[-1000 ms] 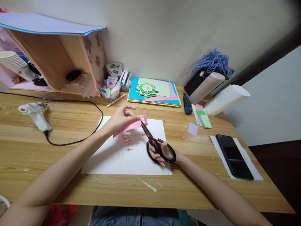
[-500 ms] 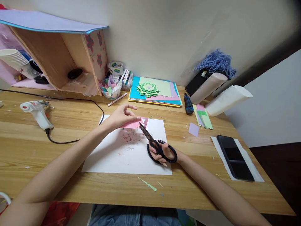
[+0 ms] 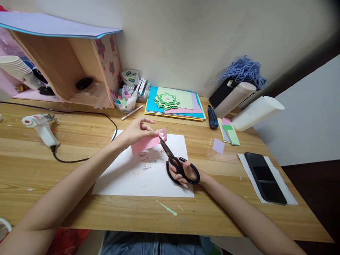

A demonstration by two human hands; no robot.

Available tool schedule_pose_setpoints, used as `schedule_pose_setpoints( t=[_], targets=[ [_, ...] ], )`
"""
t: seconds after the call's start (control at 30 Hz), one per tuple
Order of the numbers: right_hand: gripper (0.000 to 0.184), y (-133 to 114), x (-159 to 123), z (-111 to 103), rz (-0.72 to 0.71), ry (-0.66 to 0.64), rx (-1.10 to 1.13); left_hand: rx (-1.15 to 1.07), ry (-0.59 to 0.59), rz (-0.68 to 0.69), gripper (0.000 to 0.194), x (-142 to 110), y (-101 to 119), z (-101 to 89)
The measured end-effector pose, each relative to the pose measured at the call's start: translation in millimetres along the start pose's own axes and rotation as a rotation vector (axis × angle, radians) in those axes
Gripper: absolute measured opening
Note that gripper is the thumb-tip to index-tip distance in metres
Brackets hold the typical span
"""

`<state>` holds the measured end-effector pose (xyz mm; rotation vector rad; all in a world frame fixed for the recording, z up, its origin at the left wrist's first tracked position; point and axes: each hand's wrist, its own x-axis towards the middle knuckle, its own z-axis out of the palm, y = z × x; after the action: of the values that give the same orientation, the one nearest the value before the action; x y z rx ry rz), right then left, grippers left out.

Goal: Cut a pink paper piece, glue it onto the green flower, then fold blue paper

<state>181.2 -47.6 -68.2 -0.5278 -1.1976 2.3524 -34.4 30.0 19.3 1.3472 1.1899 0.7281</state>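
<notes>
Between the thumb and fingers of my left hand (image 3: pixel 139 131) is a piece of pink paper (image 3: pixel 145 144), with a cut-out opening near its right end. I hold it above a white sheet (image 3: pixel 159 177) marked with red and dark stains. My right hand (image 3: pixel 183 173) has its fingers in the handles of black scissors (image 3: pixel 170 154). Their blades look nearly closed and point up and left, the tips at the paper's cut-out edge close to my left thumb. Whether the blades grip the paper I cannot tell.
A white glue gun (image 3: pixel 41 129) lies left, its cord running across the table. Behind stand a cardboard box (image 3: pixel 106 67), a tub of scraps (image 3: pixel 126 102) and coloured sheets with a green paper flower (image 3: pixel 167 101). Rightward are a box cutter (image 3: pixel 213 117) and a phone (image 3: pixel 265 177).
The pink paper has tilted in my left hand, so more of its face shows and its lower left corner hangs lower. The scissor tips have shifted slightly right.
</notes>
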Motion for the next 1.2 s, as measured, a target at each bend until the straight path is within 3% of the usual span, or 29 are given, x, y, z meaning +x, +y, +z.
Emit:
schedule_pose_setpoints(
  t=[0.27, 0.63, 0.9, 0.97, 1.1, 1.13, 1.2],
  targets=[
    [0.064, 2.3, 2.5, -2.0, -0.014, -0.003, 0.047, 0.065, 0.005, -0.009, 0.059, -0.3, 0.8, -0.8],
    [0.062, 2.9, -0.3, -2.5, -0.012, -0.010, -0.008, -0.006, 0.003, -0.014, 0.054, -0.2, 1.1, -0.3],
    [0.061, 0.1, -3.1, -3.9, 0.035, -0.029, -0.035, 0.114, -0.034, 0.154, 0.043, 6.0, -7.1, -3.5],
    [0.061, 2.6, -1.8, -4.6, 0.022, -0.018, -0.010, 0.191, 0.044, 0.277, 0.036, 4.5, -6.0, -2.1],
    [0.062, 12.1, 5.3, -9.5, -0.066, 0.037, 0.106, 0.400, 0.377, 0.481, 0.022, -13.9, 3.3, 14.4],
    [0.062, 14.4, 7.7, -11.4, -0.092, 0.040, 0.142, 0.413, 0.390, 0.465, 0.027, -19.5, 4.4, 20.8],
    [0.063, 17.6, 12.1, -14.9, -0.127, 0.030, 0.192, 0.340, 0.237, 0.331, 0.042, -27.2, 2.3, 33.8]
  ],
)
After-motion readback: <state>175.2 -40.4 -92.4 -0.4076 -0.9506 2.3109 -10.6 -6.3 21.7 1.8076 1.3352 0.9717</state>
